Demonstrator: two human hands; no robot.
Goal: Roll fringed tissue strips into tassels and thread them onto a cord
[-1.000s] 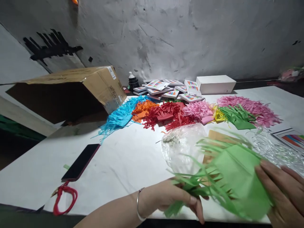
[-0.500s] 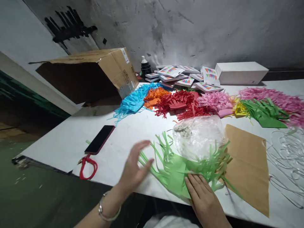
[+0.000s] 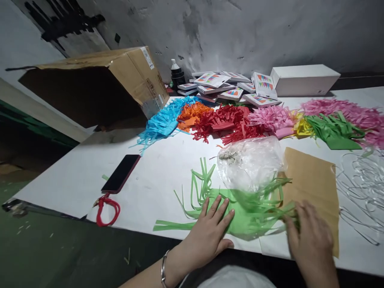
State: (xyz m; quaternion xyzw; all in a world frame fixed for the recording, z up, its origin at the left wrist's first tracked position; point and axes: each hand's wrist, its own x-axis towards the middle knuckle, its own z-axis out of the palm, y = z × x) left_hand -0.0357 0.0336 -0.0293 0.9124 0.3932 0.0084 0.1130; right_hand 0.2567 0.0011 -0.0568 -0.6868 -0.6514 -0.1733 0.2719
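Observation:
A green fringed tissue paper tassel sheet [image 3: 244, 216] lies spread at the table's front edge, its cut strips fanning out left and right. My left hand [image 3: 211, 228] rests flat on its left part, fingers spread. Over the strips on the right side, my right hand [image 3: 312, 240] is closed, with strips running in between thumb and fingers; it is slightly blurred. Beneath that hand lies a brown paper sheet [image 3: 312, 176]. A crumpled clear plastic bag [image 3: 252, 162] sits just behind the green sheet.
Fringed paper bundles, blue [image 3: 163, 120], red [image 3: 225, 122], pink [image 3: 270, 120] and dark green [image 3: 336, 130], line the back. Behind them are small flat boxes [image 3: 213, 80] and a white box [image 3: 304, 80]. A cardboard box [image 3: 135, 80], phone [image 3: 121, 174] and clear cord [image 3: 363, 192] lie around.
My left hand has come down flat onto the green sheet. My right hand has slid right, from the sheet's middle to the strips. The camera view has shifted slightly.

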